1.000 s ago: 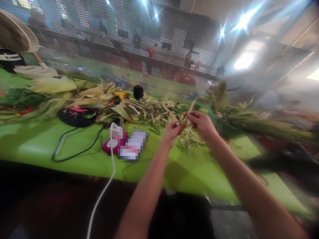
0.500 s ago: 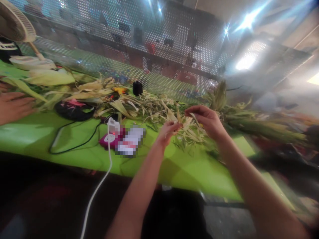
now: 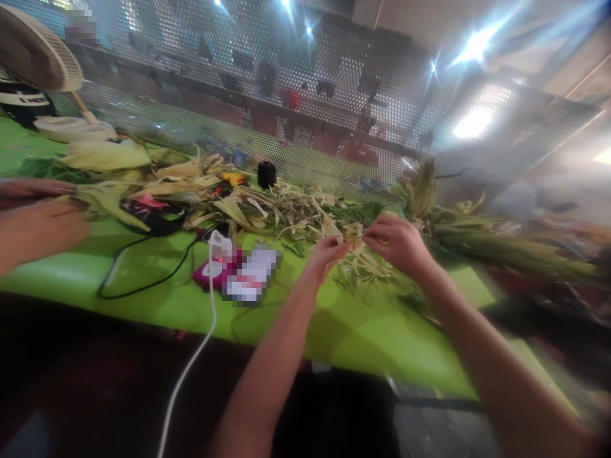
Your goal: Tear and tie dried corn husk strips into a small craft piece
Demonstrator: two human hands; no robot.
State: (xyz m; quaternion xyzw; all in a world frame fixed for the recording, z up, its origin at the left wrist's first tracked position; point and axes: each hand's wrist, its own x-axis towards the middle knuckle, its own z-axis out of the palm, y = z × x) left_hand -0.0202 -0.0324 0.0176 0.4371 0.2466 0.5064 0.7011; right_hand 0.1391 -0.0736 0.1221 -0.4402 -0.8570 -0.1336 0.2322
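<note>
Pinching one husk strip (image 3: 356, 240) — left hand (image 3: 329, 251) and right hand (image 3: 398, 242), both hands clamped.

- Bright overall; star-flare glare from ceiling lights (image 3: 472, 48), upper right.
- Sparkle on perforated metal screen (image 3: 286, 95).
- Soft arm shadows on green table (image 3: 382, 343).
- Right edge smeared, hazy; corn husks (image 3: 363, 261) soft.
- Bottom of frame dark; edges fisheye-bent.

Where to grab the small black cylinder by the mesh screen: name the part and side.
Probably its round side wall, near the top, coming from the person's side: the black cylinder stands upright, the mesh screen is close behind it and husks lie beside its base.
</note>
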